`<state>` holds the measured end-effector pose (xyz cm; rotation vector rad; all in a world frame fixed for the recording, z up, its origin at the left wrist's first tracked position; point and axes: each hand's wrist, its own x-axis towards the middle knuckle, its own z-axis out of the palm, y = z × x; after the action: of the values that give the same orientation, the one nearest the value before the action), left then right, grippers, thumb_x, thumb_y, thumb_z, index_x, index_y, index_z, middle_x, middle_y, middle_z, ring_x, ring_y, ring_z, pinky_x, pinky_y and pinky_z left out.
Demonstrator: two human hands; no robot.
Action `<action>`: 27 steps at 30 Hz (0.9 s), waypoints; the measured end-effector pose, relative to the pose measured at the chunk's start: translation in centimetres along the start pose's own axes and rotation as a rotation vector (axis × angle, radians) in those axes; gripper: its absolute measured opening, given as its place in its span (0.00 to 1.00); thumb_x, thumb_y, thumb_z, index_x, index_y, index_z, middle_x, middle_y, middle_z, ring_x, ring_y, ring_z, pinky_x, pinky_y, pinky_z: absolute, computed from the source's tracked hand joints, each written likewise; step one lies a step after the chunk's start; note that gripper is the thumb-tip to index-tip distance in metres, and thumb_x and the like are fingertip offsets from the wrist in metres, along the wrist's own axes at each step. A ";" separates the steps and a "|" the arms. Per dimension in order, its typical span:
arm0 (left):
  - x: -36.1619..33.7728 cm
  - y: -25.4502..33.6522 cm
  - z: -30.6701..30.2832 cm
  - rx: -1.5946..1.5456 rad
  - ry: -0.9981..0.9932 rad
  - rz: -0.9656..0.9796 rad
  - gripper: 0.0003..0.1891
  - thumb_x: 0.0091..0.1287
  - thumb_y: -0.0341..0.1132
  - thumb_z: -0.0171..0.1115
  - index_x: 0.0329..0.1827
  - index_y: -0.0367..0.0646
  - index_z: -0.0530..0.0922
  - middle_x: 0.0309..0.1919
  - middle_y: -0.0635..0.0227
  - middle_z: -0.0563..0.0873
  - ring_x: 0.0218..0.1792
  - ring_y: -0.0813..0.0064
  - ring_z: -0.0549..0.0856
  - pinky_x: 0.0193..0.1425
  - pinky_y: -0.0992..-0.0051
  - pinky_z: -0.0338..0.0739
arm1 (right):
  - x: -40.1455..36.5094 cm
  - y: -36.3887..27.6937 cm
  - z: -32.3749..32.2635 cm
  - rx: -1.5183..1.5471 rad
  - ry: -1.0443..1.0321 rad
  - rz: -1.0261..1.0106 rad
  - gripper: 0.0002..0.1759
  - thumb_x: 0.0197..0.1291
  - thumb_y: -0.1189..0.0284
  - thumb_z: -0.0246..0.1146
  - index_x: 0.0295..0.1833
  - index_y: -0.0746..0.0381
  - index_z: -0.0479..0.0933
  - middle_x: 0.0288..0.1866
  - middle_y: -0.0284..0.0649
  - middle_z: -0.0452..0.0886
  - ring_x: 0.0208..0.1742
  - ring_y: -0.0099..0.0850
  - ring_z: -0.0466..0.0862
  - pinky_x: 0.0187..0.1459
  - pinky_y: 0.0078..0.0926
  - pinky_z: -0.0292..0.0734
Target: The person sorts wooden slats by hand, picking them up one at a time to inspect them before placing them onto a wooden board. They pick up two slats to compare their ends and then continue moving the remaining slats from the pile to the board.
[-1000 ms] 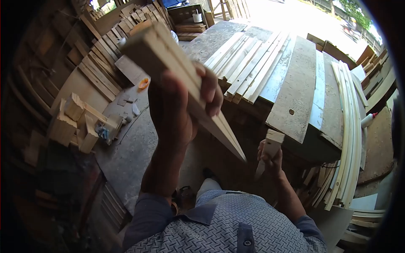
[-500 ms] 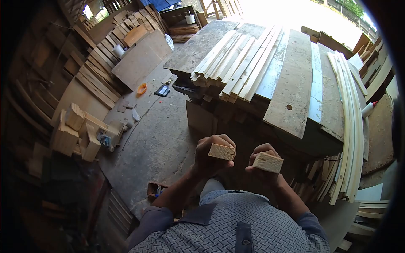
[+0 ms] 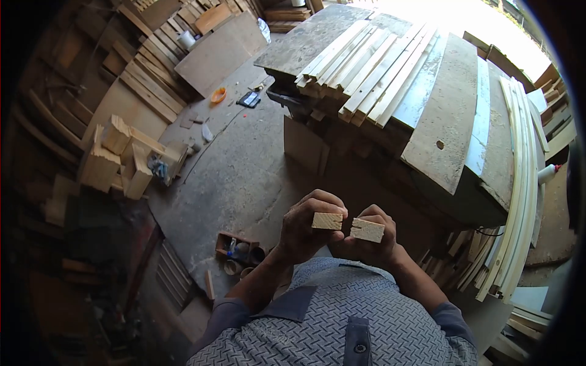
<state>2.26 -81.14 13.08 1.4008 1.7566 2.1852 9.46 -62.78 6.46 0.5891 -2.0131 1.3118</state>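
The left hand curls round a slotted bar, the right hand round its twin, lengths hidden. At their nine o'clock, a forearm overlaps a cluttered box

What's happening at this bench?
A person grips a wooden bar in each hand: the left hand has one bar, the right hand the other bar. Both end faces point up at the camera, side by side with a small gap, their slots facing each other. Pale strips lie on the workbench beyond.
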 end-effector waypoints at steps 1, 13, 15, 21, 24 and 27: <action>0.0 0.1 -0.3 0.073 -0.020 0.062 0.18 0.59 0.35 0.77 0.49 0.42 0.79 0.45 0.60 0.84 0.42 0.73 0.86 0.46 0.72 0.84 | -0.1 0.1 0.3 0.021 -0.017 0.027 0.22 0.44 0.71 0.80 0.42 0.61 0.77 0.33 0.39 0.80 0.28 0.32 0.83 0.27 0.28 0.79; -0.7 2.0 -2.2 0.031 -0.036 -0.064 0.22 0.53 0.34 0.81 0.50 0.43 0.82 0.46 0.60 0.86 0.47 0.69 0.87 0.51 0.69 0.85 | -0.2 1.4 3.6 0.110 -0.047 -0.018 0.24 0.46 0.69 0.80 0.47 0.61 0.78 0.35 0.40 0.81 0.32 0.34 0.84 0.31 0.29 0.80; -0.7 2.0 -2.6 0.025 -0.040 -0.063 0.22 0.53 0.34 0.80 0.50 0.42 0.82 0.47 0.60 0.86 0.48 0.68 0.87 0.52 0.69 0.84 | 0.2 1.6 4.0 0.137 -0.052 -0.030 0.24 0.46 0.69 0.80 0.47 0.61 0.78 0.36 0.40 0.80 0.32 0.34 0.84 0.31 0.29 0.80; -0.8 2.5 -3.5 -0.058 -0.036 -0.104 0.21 0.53 0.32 0.79 0.49 0.39 0.82 0.47 0.58 0.87 0.51 0.64 0.87 0.56 0.64 0.83 | 1.0 2.2 5.2 0.173 -0.075 -0.065 0.25 0.43 0.70 0.80 0.48 0.61 0.80 0.35 0.39 0.80 0.32 0.34 0.83 0.32 0.30 0.79; -0.5 2.8 -4.1 -0.071 -0.039 -0.102 0.21 0.53 0.32 0.79 0.49 0.39 0.82 0.46 0.58 0.87 0.52 0.62 0.87 0.58 0.61 0.83 | 1.3 2.2 5.7 0.168 -0.079 -0.058 0.25 0.42 0.69 0.80 0.48 0.61 0.80 0.34 0.39 0.80 0.32 0.33 0.83 0.32 0.30 0.79; -0.5 2.8 -4.4 -0.077 -0.039 -0.110 0.21 0.52 0.33 0.79 0.49 0.39 0.83 0.46 0.58 0.87 0.53 0.60 0.86 0.60 0.59 0.82 | 1.3 2.3 6.0 0.176 -0.088 -0.050 0.25 0.42 0.69 0.80 0.48 0.61 0.80 0.34 0.39 0.79 0.32 0.33 0.82 0.32 0.30 0.79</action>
<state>1.16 -85.89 15.14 1.2896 1.6750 2.1305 5.33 -67.38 4.23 0.7863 -1.9517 1.4651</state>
